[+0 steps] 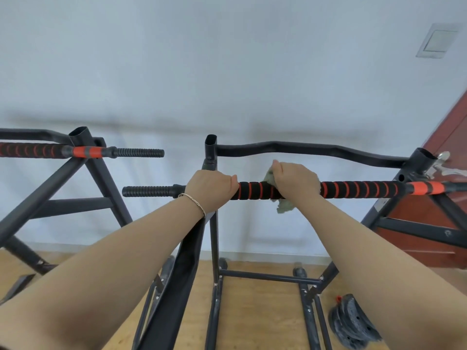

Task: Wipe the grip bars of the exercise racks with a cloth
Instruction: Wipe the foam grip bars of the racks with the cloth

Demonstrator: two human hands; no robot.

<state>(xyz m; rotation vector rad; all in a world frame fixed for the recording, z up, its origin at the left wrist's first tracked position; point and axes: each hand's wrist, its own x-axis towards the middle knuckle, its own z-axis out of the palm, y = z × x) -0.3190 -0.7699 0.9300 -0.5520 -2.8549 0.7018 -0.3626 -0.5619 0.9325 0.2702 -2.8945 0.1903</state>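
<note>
Grip bar (353, 189), black foam with orange spiral stripes, runs across the middle of the frame, and both my hands are clamped over it from above. My left hand (211, 188) curls round the left end of the foam, just where the bare ribbed end (149, 191) sticks out toward the left. My right hand (295, 183) sits a little to the right, with a short stretch of striped foam showing between the two. It grips the cloth (285, 207) against the bar; one pale green tuft pokes up behind my knuckles and another hangs below the bar. A thin bracelet (194, 203) is on my left wrist. Behind the grip bar a curved black bar (303, 147) joins the rack's two posts. At the left of the frame stands a second rack (75, 206) with its own striped bar (32, 149). Lower right, dark weight plates (353, 322) lie on the wood floor (252, 311), and a red-brown door (452, 130) is at the right edge.
</note>
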